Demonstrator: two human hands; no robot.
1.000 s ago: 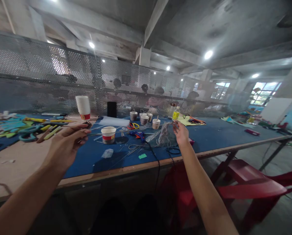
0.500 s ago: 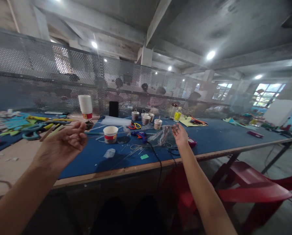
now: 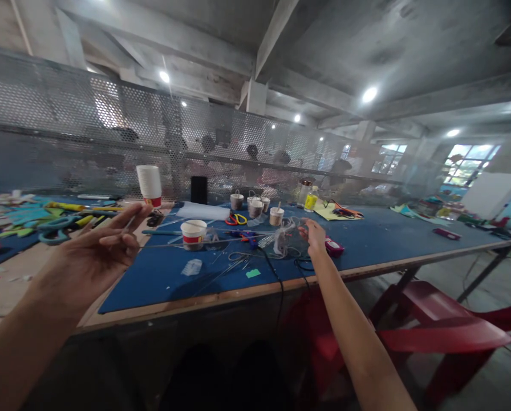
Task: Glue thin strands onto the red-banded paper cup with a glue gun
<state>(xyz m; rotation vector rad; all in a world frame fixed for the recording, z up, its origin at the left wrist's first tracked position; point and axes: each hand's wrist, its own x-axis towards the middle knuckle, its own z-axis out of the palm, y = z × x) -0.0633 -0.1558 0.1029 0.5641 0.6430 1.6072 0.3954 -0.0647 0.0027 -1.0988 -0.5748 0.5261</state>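
Observation:
My left hand (image 3: 95,257) is raised over the left part of the table, its fingers closed on a thin grey string (image 3: 161,246). The string runs across to a loose, tangled bundle of grey string (image 3: 284,235), which hangs beside my right hand (image 3: 314,235). The right fingers are pinched on strands at the bundle's edge. Below and behind the stretched string stands a white paper cup (image 3: 194,229) with a red band. A blue glue gun (image 3: 247,237) lies between the cup and the bundle.
Small handled cups (image 3: 237,200), red-yellow scissors (image 3: 236,219) and a yellow bottle (image 3: 311,200) stand or lie farther back. Stacked paper cups (image 3: 148,181) and blue-handled scissors (image 3: 59,228) are at left. A black cable (image 3: 275,274) hangs over the edge; a red chair (image 3: 443,337) is at right.
My left hand has moved left and slightly down, with the string now visibly stretched toward the bundle. My right hand has turned a little and its fingers have curled in more.

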